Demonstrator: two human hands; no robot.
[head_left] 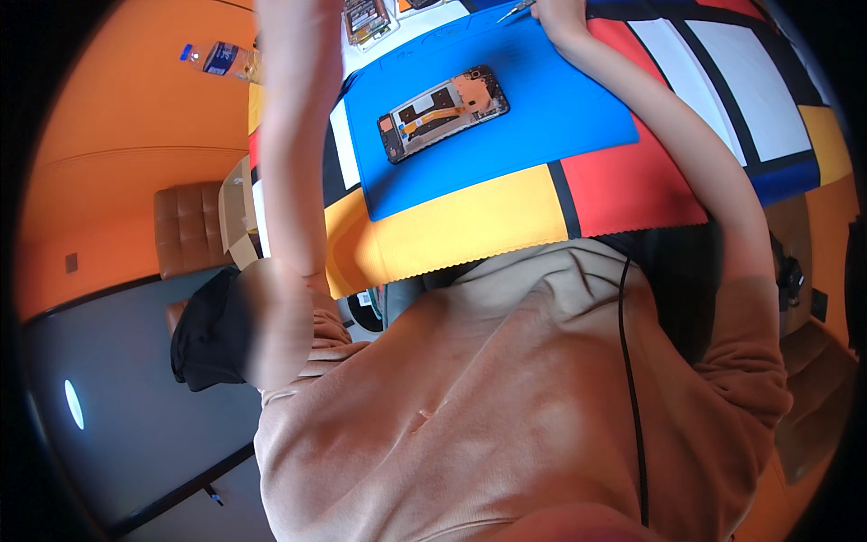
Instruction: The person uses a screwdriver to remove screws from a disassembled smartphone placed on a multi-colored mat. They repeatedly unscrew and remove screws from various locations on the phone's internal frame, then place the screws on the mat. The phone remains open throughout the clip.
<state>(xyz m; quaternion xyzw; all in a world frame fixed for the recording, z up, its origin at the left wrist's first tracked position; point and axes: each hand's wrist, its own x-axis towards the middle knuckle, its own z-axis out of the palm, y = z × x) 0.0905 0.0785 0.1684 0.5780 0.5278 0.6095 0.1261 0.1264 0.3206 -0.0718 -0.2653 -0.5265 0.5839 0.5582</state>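
A disassembled black phone (442, 114) with exposed inner parts and an orange ribbon cable lies at a slant on the blue work mat (578, 126). At the mat's upper edge my right hand (558, 18) is partly cut off by the frame, its fingers closed on slim metal tweezers (517, 11) pointing down-left. My left forearm reaches up along the left side of the mat and out of the top of the frame, so my left hand is hidden from view, near other opened phone parts (366, 20).
A multicoloured cloth (442, 230) covers the table under the mat. At left are a plastic bottle (230, 60), an open cardboard box (237, 208) and a brown padded seat (187, 230). A black cord (632, 388) hangs down my front.
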